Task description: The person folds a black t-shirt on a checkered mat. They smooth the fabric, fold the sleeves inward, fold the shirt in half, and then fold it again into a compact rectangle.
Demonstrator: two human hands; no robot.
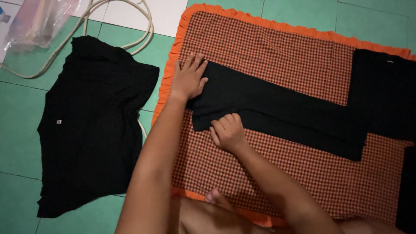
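A black pair of trousers (pixel 286 110) lies flat across a red-and-black checked mat with an orange frill (pixel 277 52). Its leg ends point left. My left hand (pixel 189 78) rests flat, fingers apart, on the far corner of the leg end. My right hand (pixel 227 132) has its fingers curled on the near edge of the same leg end, pinching the cloth. The wider waist part (pixel 383 93) lies at the right.
A black shirt (pixel 91 125) lies spread on the green tiled floor (pixel 17 138) left of the mat. A white hose (pixel 130 26) and a clear plastic bag (pixel 37 19) lie at the top left. My knee (pixel 208 216) is at the bottom edge.
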